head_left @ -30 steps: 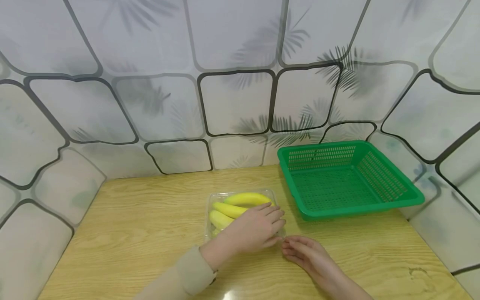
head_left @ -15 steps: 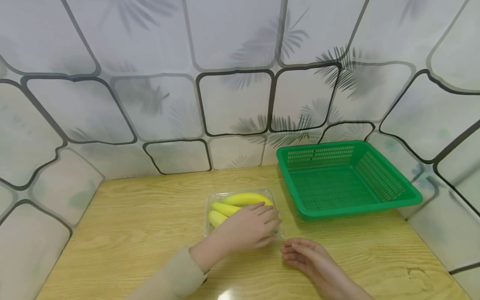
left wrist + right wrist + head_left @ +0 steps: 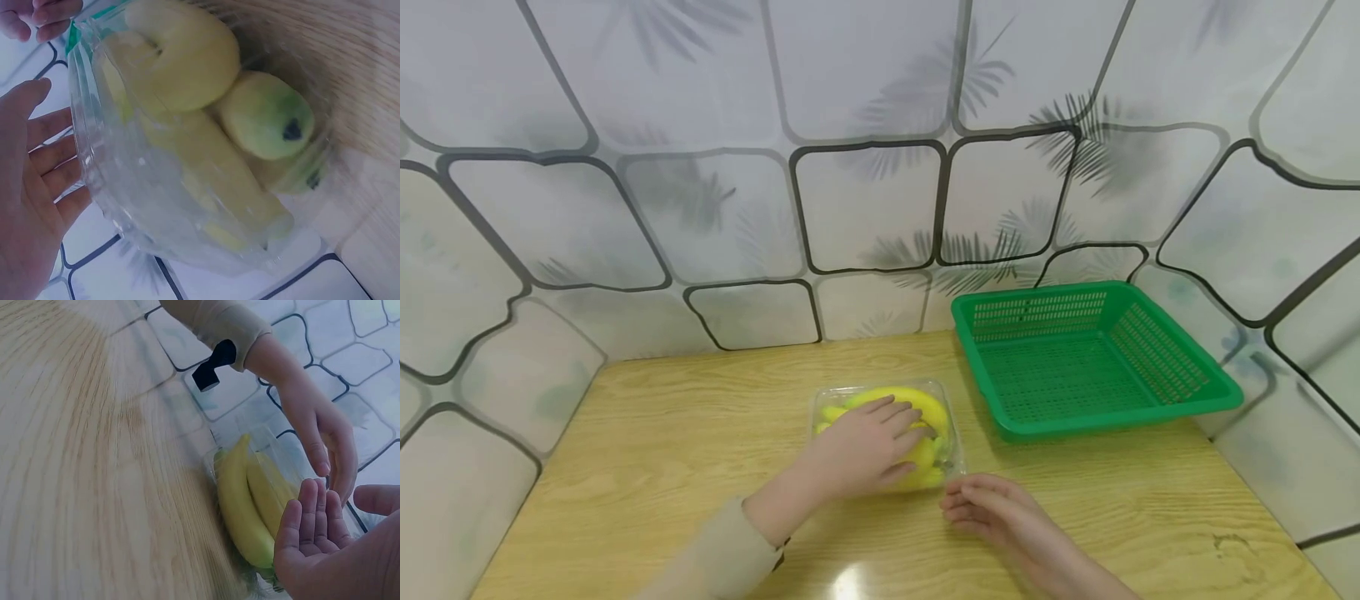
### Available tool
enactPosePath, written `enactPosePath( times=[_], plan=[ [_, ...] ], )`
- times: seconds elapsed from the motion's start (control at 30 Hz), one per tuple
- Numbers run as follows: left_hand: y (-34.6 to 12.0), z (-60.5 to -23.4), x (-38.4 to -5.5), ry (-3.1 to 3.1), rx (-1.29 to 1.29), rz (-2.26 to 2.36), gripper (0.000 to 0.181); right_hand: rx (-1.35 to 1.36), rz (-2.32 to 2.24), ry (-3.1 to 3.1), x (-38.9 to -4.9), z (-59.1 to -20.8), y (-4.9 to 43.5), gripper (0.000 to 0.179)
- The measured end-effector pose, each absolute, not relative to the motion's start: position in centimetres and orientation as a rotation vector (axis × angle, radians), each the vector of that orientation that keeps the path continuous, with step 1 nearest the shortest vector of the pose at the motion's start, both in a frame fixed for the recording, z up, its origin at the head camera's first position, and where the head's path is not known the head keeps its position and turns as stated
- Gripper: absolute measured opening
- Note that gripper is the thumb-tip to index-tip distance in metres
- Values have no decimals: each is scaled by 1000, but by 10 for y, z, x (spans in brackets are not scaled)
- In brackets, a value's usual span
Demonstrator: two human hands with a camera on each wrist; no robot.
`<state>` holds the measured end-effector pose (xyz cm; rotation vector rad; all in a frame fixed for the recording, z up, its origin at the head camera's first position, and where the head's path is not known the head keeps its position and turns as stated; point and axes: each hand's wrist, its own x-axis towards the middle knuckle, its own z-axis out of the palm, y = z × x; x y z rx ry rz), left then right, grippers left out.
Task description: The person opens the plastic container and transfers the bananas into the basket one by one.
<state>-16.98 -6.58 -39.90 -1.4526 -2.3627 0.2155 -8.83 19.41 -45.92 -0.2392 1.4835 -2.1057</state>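
A clear plastic box [image 3: 956,433] of yellow bananas [image 3: 891,394] sits on the table, covered in part by my left hand [image 3: 857,446]. That hand spreads over the box top; in the left wrist view its fingers [image 3: 53,147] reach to the clear plastic rim, while the bananas [image 3: 187,56] show through the plastic with dark tips. My right hand [image 3: 996,508] stays at the near right corner of the box, thumb above loosely bent fingers and nothing in its grasp. The right wrist view shows its palm [image 3: 331,550] turned up beside the bananas [image 3: 237,500].
A green plastic basket [image 3: 1101,421] with slotted sides stands at the back right, to the right of the box. The wood-grain table [image 3: 685,467] meets a patterned wall covering [image 3: 868,208] behind and at both sides.
My left hand has slid left across the box top, uncovering the bananas at its right end. My right hand has shifted slightly left, closer to the box corner. The basket stays put.
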Motion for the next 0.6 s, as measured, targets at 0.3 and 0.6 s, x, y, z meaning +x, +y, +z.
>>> enactPosePath(
  times=[0.3,0.6],
  plan=[
    [-89,-399,-168,-2403,-1427,279,45,-246,-2095,1515,-88,-453,178,25],
    [-104,-401,-165,-2383,-1393,266,44,-326,-2084,1488,-88,-454,161,24]
  ],
)
